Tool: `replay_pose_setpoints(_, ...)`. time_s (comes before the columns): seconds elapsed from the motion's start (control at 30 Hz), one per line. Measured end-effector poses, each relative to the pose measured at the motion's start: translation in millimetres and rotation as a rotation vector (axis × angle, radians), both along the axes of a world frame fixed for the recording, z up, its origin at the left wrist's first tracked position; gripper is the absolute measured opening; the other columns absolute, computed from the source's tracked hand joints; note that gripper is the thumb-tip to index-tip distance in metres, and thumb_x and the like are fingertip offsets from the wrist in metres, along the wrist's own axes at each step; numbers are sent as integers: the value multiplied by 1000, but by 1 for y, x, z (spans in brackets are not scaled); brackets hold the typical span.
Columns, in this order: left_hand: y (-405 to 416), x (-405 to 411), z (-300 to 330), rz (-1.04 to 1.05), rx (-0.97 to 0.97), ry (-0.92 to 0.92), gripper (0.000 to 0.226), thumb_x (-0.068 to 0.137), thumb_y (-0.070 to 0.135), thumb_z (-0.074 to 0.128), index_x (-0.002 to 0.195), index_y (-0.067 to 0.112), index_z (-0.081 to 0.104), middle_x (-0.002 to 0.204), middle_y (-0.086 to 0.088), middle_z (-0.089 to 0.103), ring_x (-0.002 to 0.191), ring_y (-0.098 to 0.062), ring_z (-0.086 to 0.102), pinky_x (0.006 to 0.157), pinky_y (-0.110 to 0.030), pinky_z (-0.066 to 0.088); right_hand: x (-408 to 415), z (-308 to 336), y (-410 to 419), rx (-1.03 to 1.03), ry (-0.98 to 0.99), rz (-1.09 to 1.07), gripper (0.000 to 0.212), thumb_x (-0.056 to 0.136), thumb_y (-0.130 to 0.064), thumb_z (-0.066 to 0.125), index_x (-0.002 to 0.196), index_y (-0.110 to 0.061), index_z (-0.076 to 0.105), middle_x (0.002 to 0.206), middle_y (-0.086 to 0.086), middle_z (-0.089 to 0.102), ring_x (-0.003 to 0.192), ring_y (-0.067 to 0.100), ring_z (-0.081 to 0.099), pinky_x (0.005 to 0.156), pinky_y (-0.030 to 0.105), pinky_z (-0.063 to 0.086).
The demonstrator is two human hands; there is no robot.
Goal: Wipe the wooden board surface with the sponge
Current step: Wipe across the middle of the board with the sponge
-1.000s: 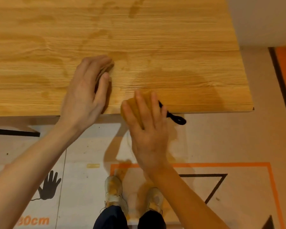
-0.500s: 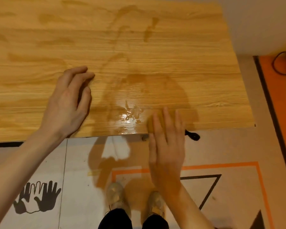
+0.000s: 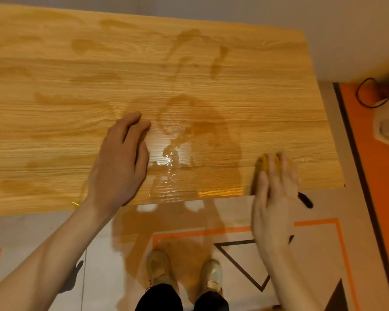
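Since half a second ago the yellow sponge (image 3: pixel 264 164) has slid right along the near edge of the wooden board (image 3: pixel 54 108), leaving a glossy wet streak (image 3: pixel 171 167) behind. Soft and blocky, it lies under the straight fingers of the right hand (image 3: pixel 273 198), near the board's right corner. Flat on the grained wood, the left hand (image 3: pixel 119 167) rests with fingers relaxed. Far and left, dull smears cross open board. A black loop (image 3: pixel 304 199) hangs off the edge.
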State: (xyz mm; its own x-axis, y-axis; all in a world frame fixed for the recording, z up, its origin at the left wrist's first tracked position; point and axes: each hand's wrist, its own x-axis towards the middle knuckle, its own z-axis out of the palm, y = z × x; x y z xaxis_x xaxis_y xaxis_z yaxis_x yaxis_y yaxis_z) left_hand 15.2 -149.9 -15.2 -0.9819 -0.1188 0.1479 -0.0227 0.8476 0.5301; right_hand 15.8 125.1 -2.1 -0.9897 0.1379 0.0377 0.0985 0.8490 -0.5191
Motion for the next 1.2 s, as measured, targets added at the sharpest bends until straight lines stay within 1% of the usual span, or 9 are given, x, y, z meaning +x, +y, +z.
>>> replay_pose_setpoints(0.17, 2, 0, -2, 4, -37, 12, 36, 103, 7, 49, 137, 0, 55, 146, -19, 49, 136, -36, 48, 112, -44, 38, 34, -6, -116, 242, 115, 396, 43, 107, -28, 32, 148, -19, 35, 157, 9, 29, 147, 33, 22, 116, 50, 31)
replay_pose_setpoints(0.27, 1, 0, -1, 8, -42, 0, 36, 103, 9, 49, 138, 2, 54, 148, -16, 49, 136, -34, 47, 111, -44, 39, 14, -2, -95, 240, 86, 595, 42, 105, -27, 32, 145, -18, 40, 154, 6, 36, 146, 29, 27, 121, 44, 24)
replay_pose_setpoints(0.37, 2, 1, -1, 15, -21, -9, 36, 103, 9, 49, 139, 4, 54, 148, -15, 47, 137, -33, 46, 112, -42, 37, -12, 4, -24, 53, -38, 366, 44, 103, -24, 36, 147, -20, 34, 159, -3, 23, 151, 18, 9, 125, 41, 10)
replay_pose_setpoints(0.5, 3, 0, 0, 24, -26, -21, 37, 103, 9, 49, 138, 3, 54, 148, -17, 47, 136, -36, 47, 111, -46, 39, -31, 8, -20, 29, -29, -13, 45, 105, -23, 34, 149, -17, 30, 160, 1, 19, 151, 21, 7, 123, 47, 12)
replay_pose_setpoints(0.63, 3, 0, 0, 10, -38, -19, 36, 103, 8, 49, 138, 2, 54, 148, -17, 47, 135, -36, 47, 109, -46, 40, -8, -5, -122, 192, 11, 301, 50, 105, -24, 27, 153, -14, 19, 162, 12, 11, 150, 34, 3, 122, 49, 12)
replay_pose_setpoints(0.77, 2, 0, -1, 11, -30, -26, 36, 104, 11, 48, 139, 6, 53, 149, -13, 46, 136, -32, 47, 109, -43, 38, -18, 1, -108, 113, 59, 588, 43, 99, -14, 51, 141, -10, 47, 151, 13, 40, 144, 35, 30, 116, 50, 31)
replay_pose_setpoints(0.97, 1, -2, -5, 20, -5, -24, 38, 103, 14, 45, 139, 6, 53, 149, -13, 46, 137, -33, 46, 111, -48, 38, -62, 7, -7, 4, -16, 2, 45, 105, -26, 32, 150, -19, 29, 161, -2, 17, 151, 18, 4, 123, 48, 13)
replay_pose_setpoints(1.07, 2, -3, -5, 34, -7, -23, 39, 101, 15, 47, 138, 6, 54, 148, -13, 47, 136, -32, 47, 110, -50, 40, -26, -6, -58, 28, 24, 293, 50, 104, -18, 39, 152, -23, 26, 163, -2, 14, 152, 20, 0, 122, 49, 9)
replay_pose_setpoints(1.2, 4, -2, -2, 55, -45, 6, 38, 101, 14, 50, 136, 3, 57, 146, -15, 50, 131, -33, 51, 107, -46, 41, -16, -14, -85, 302, 37, 690, 65, 96, -16, 54, 153, -21, 22, 162, 9, 12, 150, 34, 8, 122, 52, 15)
